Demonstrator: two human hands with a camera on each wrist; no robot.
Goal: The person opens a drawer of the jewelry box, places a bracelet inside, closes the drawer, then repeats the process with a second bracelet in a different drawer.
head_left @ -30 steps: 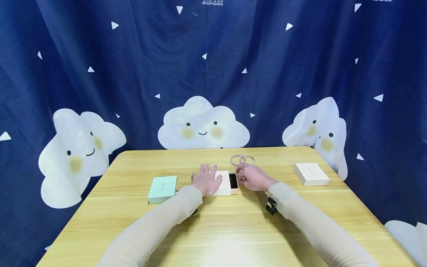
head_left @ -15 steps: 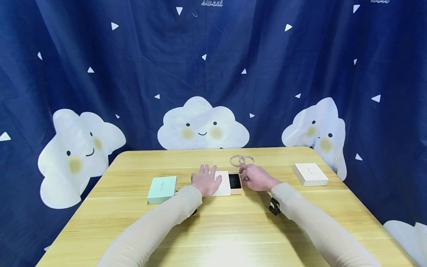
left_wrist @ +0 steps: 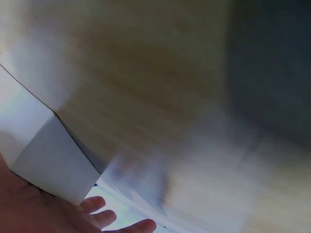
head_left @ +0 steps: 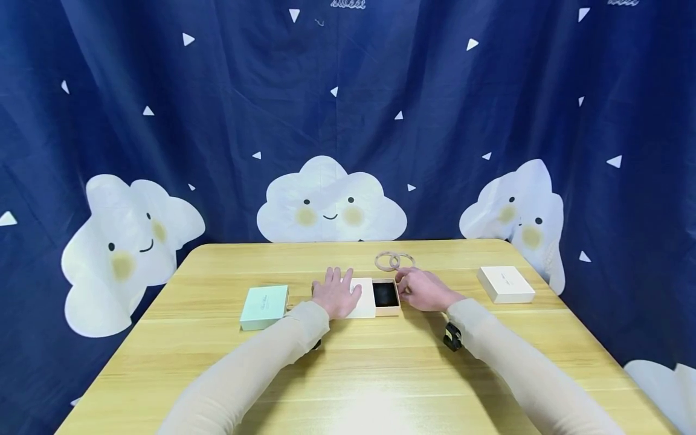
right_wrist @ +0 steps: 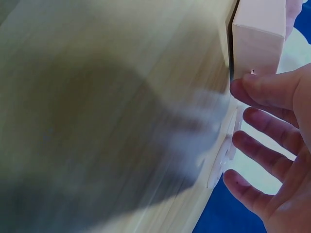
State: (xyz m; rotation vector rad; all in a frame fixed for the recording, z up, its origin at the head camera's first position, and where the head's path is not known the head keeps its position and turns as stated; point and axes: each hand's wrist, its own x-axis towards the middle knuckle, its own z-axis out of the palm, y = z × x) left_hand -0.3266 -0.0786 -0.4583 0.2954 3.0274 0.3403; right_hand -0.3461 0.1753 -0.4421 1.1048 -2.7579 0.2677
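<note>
The drawer (head_left: pixel 387 312) stands farther out of the white box (head_left: pixel 365 303) than a second ago, and the right hand (head_left: pixel 426 291) has shifted right with it. That hand's thumb and forefinger are clamped on the drawer's outer end; its other fingers are spread apart. The left hand (head_left: pixel 335 295) rests on the white box, fingers straight and apart. The drawer's black inside shows between the two hands' fingers. Two overlapping rings (head_left: pixel 377 262) lie on the bench (head_left: pixel 337 374) just beyond the right fingers. A mint box (head_left: pixel 265 307) sits left of the left fingers; a second white box (head_left: pixel 507 284) lies well right of the right fingers.
</note>
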